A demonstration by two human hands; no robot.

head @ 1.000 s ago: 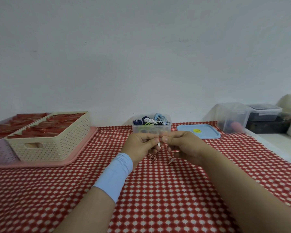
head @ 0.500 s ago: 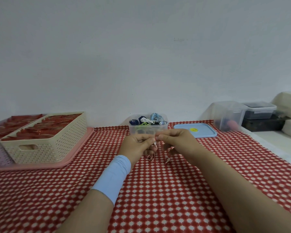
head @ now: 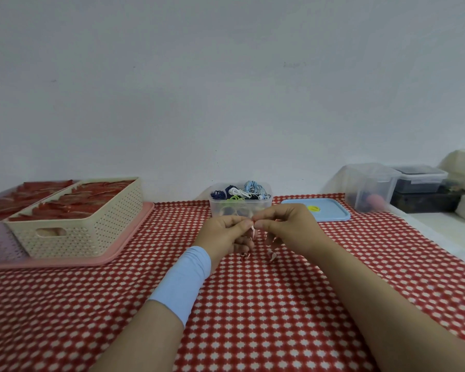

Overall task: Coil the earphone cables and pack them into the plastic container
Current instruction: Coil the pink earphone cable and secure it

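My left hand [head: 224, 233] and my right hand [head: 287, 229] meet over the checked tablecloth, both pinching a thin pale earphone cable [head: 252, 230] between thumb and fingertips. Short ends with earbuds [head: 272, 255] hang below the hands; most of the cable is hidden by my fingers. Just behind the hands stands the clear plastic container [head: 265, 206], holding several coiled cables in blue, white and green. Its light blue lid [head: 330, 214] lies flat to the right.
A cream perforated basket [head: 91, 232] of red packets sits on a pink tray [head: 124, 242] at the left. Clear and dark storage boxes [head: 371, 186] stand at the back right on a white ledge. The wall runs close behind.
Both hands stay together on the cable, with only small finger movement. The view has shifted slightly, so the hands and container sit a little higher and further left in the frame.
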